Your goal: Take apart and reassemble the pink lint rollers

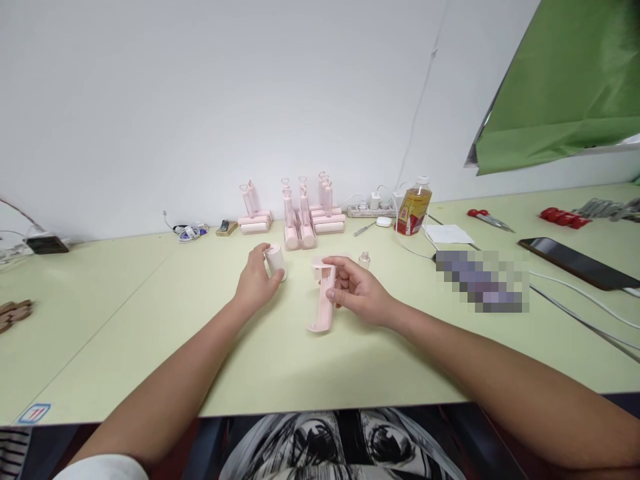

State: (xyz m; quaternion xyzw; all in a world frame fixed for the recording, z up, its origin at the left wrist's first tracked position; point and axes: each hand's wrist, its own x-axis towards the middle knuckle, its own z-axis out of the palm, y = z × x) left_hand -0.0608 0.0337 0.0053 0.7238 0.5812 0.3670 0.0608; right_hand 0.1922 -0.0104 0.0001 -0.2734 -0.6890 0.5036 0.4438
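Note:
My left hand (257, 277) has its fingers and thumb closed around a short pale pink cylinder (275, 259) that stands upright at the table surface. In my right hand (353, 287) is a long pink plastic shell (325, 303), hollow on one side and pinched near its top end between thumb and fingers. Just behind my right hand stands a small clear bottle (365, 260), partly hidden by the hand. Another pale, see-through piece seems to lie behind the shell's top; I cannot make out its kind.
Several pink assembled units with loop tops (299, 223) stand near the wall. To their right are a screwdriver (363, 230), a white power strip (373, 211) and a drink bottle (414, 207). A phone (580, 263), cables and red-handled tools (565, 217) lie on the right.

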